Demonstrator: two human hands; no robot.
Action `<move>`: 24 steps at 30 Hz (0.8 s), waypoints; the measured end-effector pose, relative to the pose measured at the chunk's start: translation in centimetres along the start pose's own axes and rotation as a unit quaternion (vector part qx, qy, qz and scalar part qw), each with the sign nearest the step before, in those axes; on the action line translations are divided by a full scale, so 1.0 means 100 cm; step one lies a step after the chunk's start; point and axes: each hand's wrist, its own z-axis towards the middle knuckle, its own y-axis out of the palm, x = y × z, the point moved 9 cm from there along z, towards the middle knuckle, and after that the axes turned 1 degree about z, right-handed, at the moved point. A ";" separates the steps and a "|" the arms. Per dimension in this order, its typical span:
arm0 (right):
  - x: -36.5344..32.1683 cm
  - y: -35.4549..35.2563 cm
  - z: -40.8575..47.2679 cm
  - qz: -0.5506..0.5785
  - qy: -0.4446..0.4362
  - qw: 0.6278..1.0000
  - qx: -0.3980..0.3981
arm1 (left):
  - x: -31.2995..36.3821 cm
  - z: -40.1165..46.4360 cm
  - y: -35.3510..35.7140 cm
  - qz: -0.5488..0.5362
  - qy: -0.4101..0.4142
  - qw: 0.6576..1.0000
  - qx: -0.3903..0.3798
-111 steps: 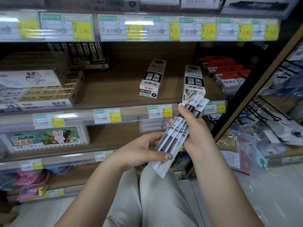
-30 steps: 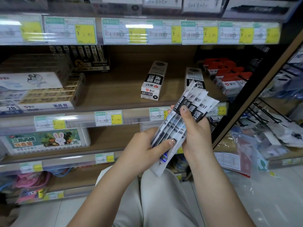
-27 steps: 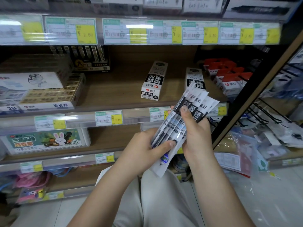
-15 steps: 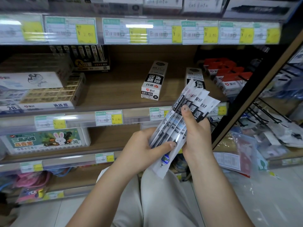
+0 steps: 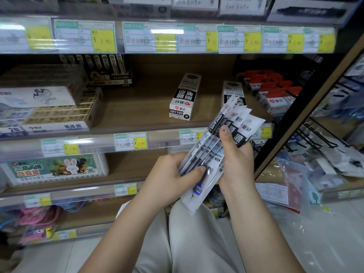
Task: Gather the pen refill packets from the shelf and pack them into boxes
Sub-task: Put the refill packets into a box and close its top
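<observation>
A fanned bundle of several pen refill packets (image 5: 232,127), clear sleeves with white and black headers, is held slantwise in front of the shelf. My right hand (image 5: 236,160) grips the bundle from the right, thumb pressed across its front. My left hand (image 5: 169,178) holds the lower end, thumb on the packets. One white and black refill box (image 5: 184,97) lies on the wooden shelf (image 5: 141,109) behind. A second such box (image 5: 232,91) lies to its right, partly hidden by the packets.
Red and white boxes (image 5: 275,93) sit at the shelf's right end. Eraser boxes (image 5: 59,113) and a black display box (image 5: 106,69) fill the left. A crayon case (image 5: 55,168) sits on the lower shelf. Black hooks (image 5: 315,138) and bagged goods stick out at right.
The bundle has fanned out wider at its top and tilted further right since the earliest frame. Both hands keep their grip and have barely shifted in the last second.
</observation>
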 end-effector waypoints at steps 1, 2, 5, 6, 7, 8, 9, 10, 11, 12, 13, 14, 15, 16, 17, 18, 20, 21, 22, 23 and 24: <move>-0.001 0.001 -0.001 0.000 -0.001 1.000 0.003 | -0.001 0.000 -0.001 0.003 -0.001 1.000 0.007; -0.002 0.002 -0.002 -0.001 -0.001 1.000 0.004 | -0.001 0.001 -0.001 0.005 -0.003 1.000 0.014; -0.004 0.004 -0.005 0.001 0.006 1.000 0.010 | -0.003 0.001 -0.003 0.009 0.001 1.000 0.026; -0.003 0.001 -0.004 0.008 0.016 1.000 0.014 | -0.004 0.001 -0.003 0.008 0.000 1.000 0.028; 0.001 -0.001 -0.002 0.015 0.030 0.999 0.017 | -0.005 0.001 -0.004 0.005 -0.005 1.000 0.029; 0.004 -0.003 -0.001 0.019 0.045 0.999 0.020 | -0.006 0.001 -0.004 0.003 -0.010 1.000 0.029; 0.006 -0.004 -0.001 0.023 0.058 0.998 0.021 | -0.008 0.002 -0.005 0.001 -0.017 0.999 0.027; 0.008 -0.004 -0.001 0.026 0.069 0.997 0.018 | -0.009 0.002 -0.005 -0.001 -0.022 0.999 0.024; 0.009 -0.004 -0.001 0.029 0.077 0.997 0.015 | -0.010 0.002 -0.005 -0.001 -0.026 0.999 0.019; 0.010 -0.004 -0.001 0.032 0.082 0.996 0.012 | -0.010 0.003 -0.005 -0.003 -0.028 0.999 0.016; 0.010 -0.003 -0.001 0.035 0.086 0.996 0.010 | -0.010 0.003 -0.006 -0.007 -0.031 0.999 0.014; 0.010 -0.003 -0.001 0.038 0.088 0.995 0.008 | -0.011 0.003 -0.007 -0.015 -0.033 0.999 0.013; 0.010 -0.003 -0.001 0.040 0.091 0.995 0.006 | -0.011 0.003 -0.008 -0.022 -0.034 0.999 0.012; 0.010 -0.003 -0.001 0.043 0.091 0.995 0.004 | -0.010 0.003 -0.009 -0.026 -0.033 0.999 0.011; 0.009 -0.002 -0.001 0.045 0.090 0.995 0.002 | -0.010 0.003 -0.010 -0.027 -0.032 0.999 0.010; 0.008 -0.002 0.000 0.049 0.089 0.995 0.000 | -0.009 0.002 -0.010 -0.026 -0.031 0.999 0.008; 0.007 -0.001 0.001 0.053 0.085 0.995 -0.006 | -0.007 0.002 -0.011 -0.019 -0.032 0.999 0.005; 0.006 -0.001 0.001 0.056 0.085 0.995 -0.007 | -0.007 0.002 -0.012 -0.013 -0.034 0.999 0.007; 0.006 -0.001 0.000 0.059 0.084 0.995 -0.006 | -0.007 0.002 -0.013 -0.007 -0.036 0.999 0.009; 0.006 -0.001 0.000 0.060 0.083 0.995 -0.006 | -0.007 0.003 -0.014 -0.003 -0.035 0.999 0.010; 0.006 -0.002 0.000 0.059 0.081 0.995 -0.004 | -0.007 0.003 -0.015 -0.001 -0.033 0.999 0.010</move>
